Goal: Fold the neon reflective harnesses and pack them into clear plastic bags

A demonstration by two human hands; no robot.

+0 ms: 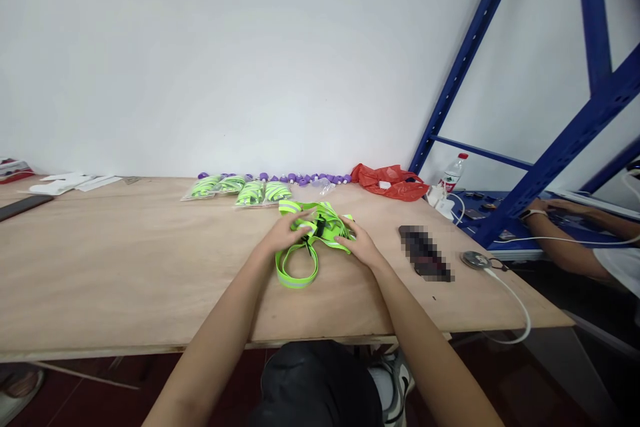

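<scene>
A bundle of neon-green reflective strap (330, 230) with a grey stripe and a black part in its middle lies on the wooden table in front of me. One loop of it hangs out toward me on the tabletop. My left hand (285, 235) grips the bundle's left side, its fingers curled over the webbing. On the right side, my right hand (364, 245) holds the gathered webbing between thumb and fingers. Behind them sit several clear bags (250, 194) packed with similar green straps.
Small purple items (300, 179) line the wall, beside a red plastic bag (393, 181) and a bottle (453, 173). A blurred dark object (424, 253) and a round cabled device (475, 260) lie right. A blue rack (545, 167) stands there; another person's arms (565, 240) show beyond.
</scene>
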